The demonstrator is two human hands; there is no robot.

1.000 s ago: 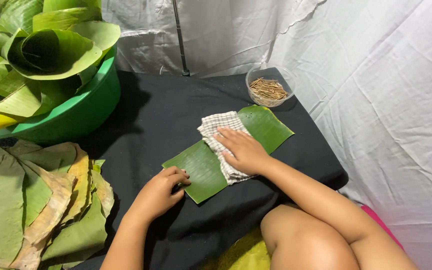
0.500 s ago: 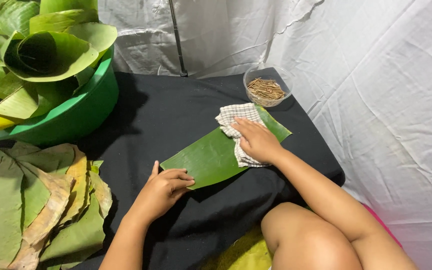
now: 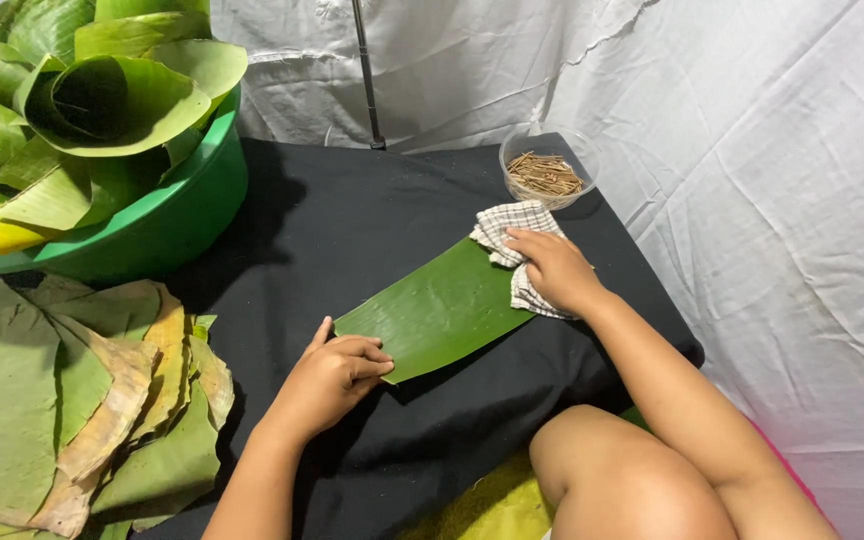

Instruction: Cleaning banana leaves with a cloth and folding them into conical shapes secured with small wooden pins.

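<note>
Head view: banana leaf strip (image 3: pixel 439 308) flat, glossy green, long, lying diagonally.

The light over me is bright and even, seeming to come from above and a little in front. My left hand (image 3: pixel 330 380) throws a soft shadow onto the black cloth (image 3: pixel 352 220), and the green basin (image 3: pixel 167 225) darkens the cloth beside it. The white sheet (image 3: pixel 752 150) glows without burning out. Everything stays sharp; the banana leaf (image 3: pixel 432 310) shows faint sheen, no blur.
</note>
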